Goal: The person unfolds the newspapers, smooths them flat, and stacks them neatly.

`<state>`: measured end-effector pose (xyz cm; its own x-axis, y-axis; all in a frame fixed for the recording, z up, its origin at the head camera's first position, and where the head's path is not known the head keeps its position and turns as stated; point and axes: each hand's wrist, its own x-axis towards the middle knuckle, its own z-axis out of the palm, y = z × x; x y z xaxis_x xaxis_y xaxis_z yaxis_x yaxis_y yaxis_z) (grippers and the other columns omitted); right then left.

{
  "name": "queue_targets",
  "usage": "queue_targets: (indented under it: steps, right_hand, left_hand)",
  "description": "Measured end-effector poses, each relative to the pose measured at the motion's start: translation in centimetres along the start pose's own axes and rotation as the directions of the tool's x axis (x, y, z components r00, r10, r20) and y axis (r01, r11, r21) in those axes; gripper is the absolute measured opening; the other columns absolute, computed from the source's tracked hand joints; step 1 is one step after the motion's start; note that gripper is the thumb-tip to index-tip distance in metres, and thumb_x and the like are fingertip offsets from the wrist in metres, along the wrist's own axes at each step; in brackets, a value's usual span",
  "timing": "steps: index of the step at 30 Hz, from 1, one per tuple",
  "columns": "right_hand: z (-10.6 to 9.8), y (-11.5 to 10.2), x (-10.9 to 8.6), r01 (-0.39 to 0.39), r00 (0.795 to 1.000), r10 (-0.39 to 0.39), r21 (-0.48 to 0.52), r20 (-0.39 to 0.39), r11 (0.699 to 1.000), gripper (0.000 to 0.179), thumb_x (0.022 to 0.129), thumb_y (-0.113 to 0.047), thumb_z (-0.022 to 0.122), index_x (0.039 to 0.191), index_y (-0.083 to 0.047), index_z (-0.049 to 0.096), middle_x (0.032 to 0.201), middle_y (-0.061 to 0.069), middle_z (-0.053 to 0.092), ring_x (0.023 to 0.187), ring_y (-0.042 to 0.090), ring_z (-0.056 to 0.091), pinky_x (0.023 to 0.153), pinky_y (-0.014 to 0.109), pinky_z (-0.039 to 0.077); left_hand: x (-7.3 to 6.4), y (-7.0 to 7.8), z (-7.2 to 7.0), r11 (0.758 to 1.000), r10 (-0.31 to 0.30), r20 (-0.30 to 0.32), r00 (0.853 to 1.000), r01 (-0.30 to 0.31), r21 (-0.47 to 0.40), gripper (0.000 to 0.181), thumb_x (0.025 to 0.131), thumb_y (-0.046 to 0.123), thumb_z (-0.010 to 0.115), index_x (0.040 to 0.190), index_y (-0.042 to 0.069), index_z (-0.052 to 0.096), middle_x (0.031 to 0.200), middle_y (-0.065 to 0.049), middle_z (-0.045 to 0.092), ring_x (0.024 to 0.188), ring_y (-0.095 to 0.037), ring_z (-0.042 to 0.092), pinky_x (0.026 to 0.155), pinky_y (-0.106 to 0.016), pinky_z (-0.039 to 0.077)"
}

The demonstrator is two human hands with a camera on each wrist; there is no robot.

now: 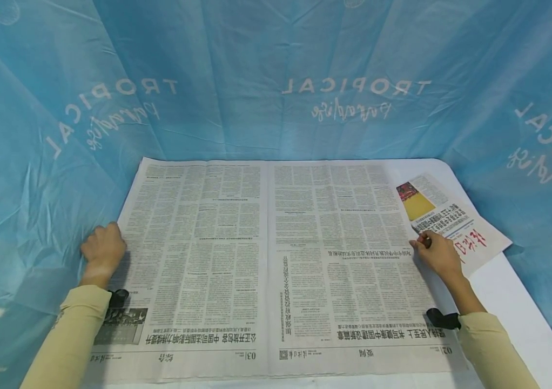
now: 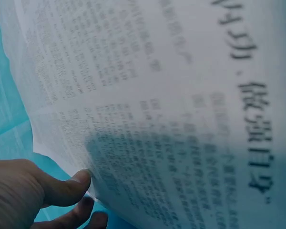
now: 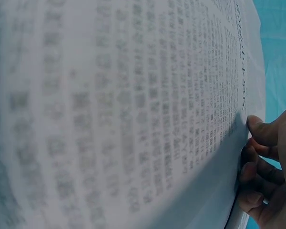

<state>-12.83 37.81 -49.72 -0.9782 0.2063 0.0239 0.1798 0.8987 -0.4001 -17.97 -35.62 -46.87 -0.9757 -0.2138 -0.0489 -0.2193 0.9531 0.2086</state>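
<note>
A wide newspaper sheet (image 1: 300, 216) lies spread open, its large headlines upside down in the head view. My left hand (image 1: 104, 248) pinches its left edge between thumb and fingers. In the left wrist view, the thumb (image 2: 71, 188) lies along the paper's margin and the other fingers are partly hidden under it. On the opposite side, my right hand (image 1: 436, 254) pinches the right edge. The right wrist view has that thumb (image 3: 263, 131) at the paper's edge, with the fingers curled below. A dark shadow falls across the print by each hand.
A smaller folded newspaper (image 1: 451, 216) with red lettering and a colour picture lies beyond the right hand, partly beneath the large sheet. Both rest on a white table (image 1: 504, 297). Blue printed curtains (image 1: 256, 65) stand behind and at both sides.
</note>
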Motion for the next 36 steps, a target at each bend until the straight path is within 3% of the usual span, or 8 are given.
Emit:
queue_targets:
  steps: [5, 9, 13, 20, 23, 28, 34, 36]
  right_hand:
    - [-0.3, 0.3, -0.3, 0.032, 0.999, -0.032, -0.020, -0.029, 0.999, 0.021, 0.093, -0.019, 0.066, 0.088, 0.000, 0.057, 0.068, 0.012, 0.057, 0.058, 0.021, 0.050, 0.049, 0.030, 0.034]
    - [-0.8, 1.0, -0.4, 0.074, 0.995, -0.076, -0.047, -0.061, 0.996, 0.017, 0.093, -0.017, 0.065, 0.090, 0.000, 0.059, 0.069, 0.013, 0.060, 0.056, 0.021, 0.050, 0.047, 0.030, 0.033]
    - [-1.4, 2.5, -0.5, 0.129, 0.988, -0.137, -0.104, -0.066, 0.986, 0.015, 0.092, -0.015, 0.064, 0.086, -0.002, 0.058, 0.069, 0.012, 0.059, 0.056, 0.021, 0.049, 0.046, 0.030, 0.033]
    - [-2.9, 5.1, -1.3, 0.209, 0.978, -0.201, -0.247, 0.057, 0.946, 0.029, 0.093, -0.028, 0.063, 0.081, -0.004, 0.051, 0.066, 0.007, 0.049, 0.058, 0.021, 0.048, 0.046, 0.031, 0.031]
    - [-3.4, 5.7, -1.4, 0.228, 0.971, -0.192, -0.322, 0.141, 0.919, 0.038, 0.096, -0.037, 0.058, 0.092, 0.001, 0.055, 0.074, 0.014, 0.055, 0.059, 0.024, 0.049, 0.046, 0.033, 0.034]
    - [-3.9, 6.2, -1.6, 0.264, 0.956, -0.180, -0.410, 0.233, 0.873, 0.051, 0.097, -0.042, 0.053, 0.115, 0.006, 0.054, 0.090, 0.027, 0.059, 0.061, 0.029, 0.049, 0.047, 0.039, 0.038]
    - [-3.7, 6.1, -1.7, 0.285, 0.951, -0.195, -0.443, 0.238, 0.850, 0.040, 0.094, -0.030, 0.053, 0.114, 0.005, 0.055, 0.077, 0.020, 0.057, 0.057, 0.026, 0.046, 0.046, 0.038, 0.038]
    - [-3.8, 6.0, -1.9, 0.286, 0.950, -0.191, -0.446, 0.246, 0.848, 0.036, 0.093, -0.025, 0.053, 0.111, 0.005, 0.056, 0.072, 0.015, 0.055, 0.056, 0.024, 0.045, 0.046, 0.037, 0.037]
  left_hand:
    - [-0.5, 0.1, 0.0, 0.997, 0.036, 0.000, 0.999, -0.036, -0.063, 0.019, 0.092, 0.006, 0.046, 0.080, -0.005, 0.055, 0.076, -0.033, 0.058, 0.060, -0.044, 0.055, 0.047, -0.050, 0.038]
    - [-0.8, 0.7, 0.3, 0.990, 0.088, 0.014, 0.996, -0.086, -0.113, 0.020, 0.097, 0.013, 0.049, 0.088, -0.003, 0.059, 0.068, -0.018, 0.059, 0.053, -0.027, 0.051, 0.045, -0.039, 0.036]
    - [-0.9, 2.1, 0.4, 0.981, 0.134, 0.027, 0.991, -0.129, -0.143, 0.025, 0.100, 0.017, 0.049, 0.095, -0.004, 0.062, 0.066, -0.015, 0.061, 0.050, -0.023, 0.049, 0.042, -0.035, 0.035]
    - [-1.1, 5.7, 0.6, 0.968, 0.197, -0.011, 0.980, -0.196, -0.157, 0.030, 0.098, 0.027, 0.055, 0.089, -0.001, 0.063, 0.058, -0.012, 0.057, 0.044, -0.022, 0.046, 0.039, -0.034, 0.034]
    - [-1.2, 7.4, 1.1, 0.955, 0.253, 0.003, 0.967, -0.249, -0.162, 0.029, 0.097, 0.028, 0.058, 0.091, 0.000, 0.064, 0.056, -0.009, 0.056, 0.043, -0.020, 0.044, 0.038, -0.032, 0.033]
    - [-1.4, 10.1, 2.4, 0.924, 0.357, 0.063, 0.932, -0.342, -0.173, 0.030, 0.096, 0.031, 0.062, 0.094, 0.002, 0.066, 0.067, -0.010, 0.063, 0.047, -0.018, 0.049, 0.041, -0.031, 0.037]
    - [-1.9, 13.0, 3.5, 0.905, 0.405, 0.084, 0.910, -0.386, -0.180, 0.028, 0.095, 0.035, 0.064, 0.091, 0.007, 0.067, 0.071, -0.006, 0.063, 0.051, -0.017, 0.051, 0.046, -0.032, 0.039]
    - [-2.0, 14.0, 3.7, 0.891, 0.436, 0.077, 0.897, -0.418, -0.179, 0.027, 0.094, 0.034, 0.064, 0.091, 0.008, 0.067, 0.068, -0.004, 0.061, 0.050, -0.016, 0.049, 0.046, -0.030, 0.038]
